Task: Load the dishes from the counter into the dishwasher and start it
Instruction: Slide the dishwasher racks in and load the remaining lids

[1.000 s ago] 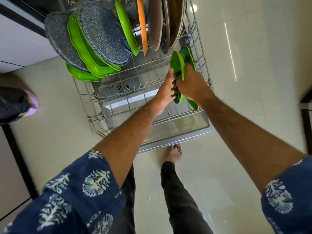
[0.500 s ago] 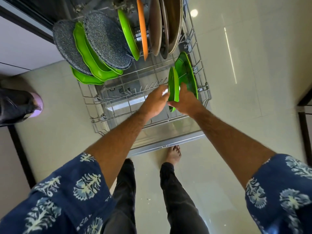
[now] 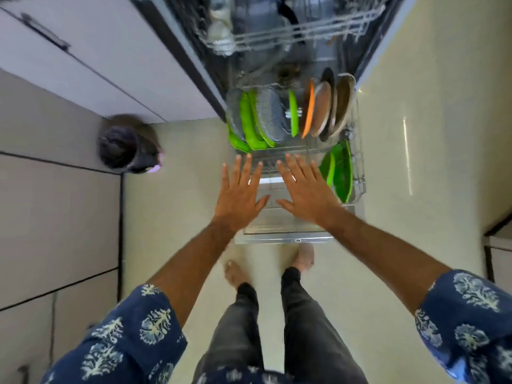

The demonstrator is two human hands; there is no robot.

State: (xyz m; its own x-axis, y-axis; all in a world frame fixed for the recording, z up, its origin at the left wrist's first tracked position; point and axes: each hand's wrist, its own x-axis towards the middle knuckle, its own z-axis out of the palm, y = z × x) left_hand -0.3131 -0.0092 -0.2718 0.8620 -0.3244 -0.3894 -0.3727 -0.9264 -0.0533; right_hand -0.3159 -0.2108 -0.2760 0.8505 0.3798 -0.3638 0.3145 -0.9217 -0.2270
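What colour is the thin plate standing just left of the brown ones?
Orange, seen edge-on in the head view.

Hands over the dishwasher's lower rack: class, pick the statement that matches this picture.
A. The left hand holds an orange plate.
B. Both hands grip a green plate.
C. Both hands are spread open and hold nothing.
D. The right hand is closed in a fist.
C: the left hand and the right hand show straight, splayed fingers above the lower rack, with the green plates standing apart in it.
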